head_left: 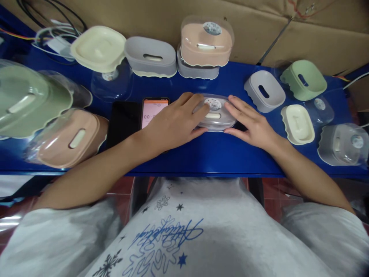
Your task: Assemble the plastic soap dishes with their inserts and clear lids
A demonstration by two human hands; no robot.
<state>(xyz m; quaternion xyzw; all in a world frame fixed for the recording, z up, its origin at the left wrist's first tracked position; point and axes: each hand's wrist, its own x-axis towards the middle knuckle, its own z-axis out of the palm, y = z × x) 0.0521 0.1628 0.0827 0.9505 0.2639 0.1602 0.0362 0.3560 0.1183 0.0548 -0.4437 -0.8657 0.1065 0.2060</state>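
Note:
A grey soap box (pixel 217 122) with a clear lid and a round label sits on the blue table in front of me. My left hand (pixel 180 119) grips its left end, fingers curled over the lid and thumb at the near edge. On the opposite end, my right hand (pixel 253 125) presses with its fingers along the lid and its thumb at the near lower edge. Between them the box stays level, its ends partly hidden by my fingers. Just left of my left hand lies a phone (pixel 154 104) with a timer on its screen, partly covered by my wrist.
Left are green (pixel 57 92) and peach (pixel 72 142) boxes. A cream tray (pixel 99 48), grey shell (pixel 151 54) and stacked peach box (pixel 206 44) line the back. Right are grey (pixel 265 90) and green (pixel 308 79) shells, a cream base (pixel 300 124) and a lidded grey box (pixel 341 144).

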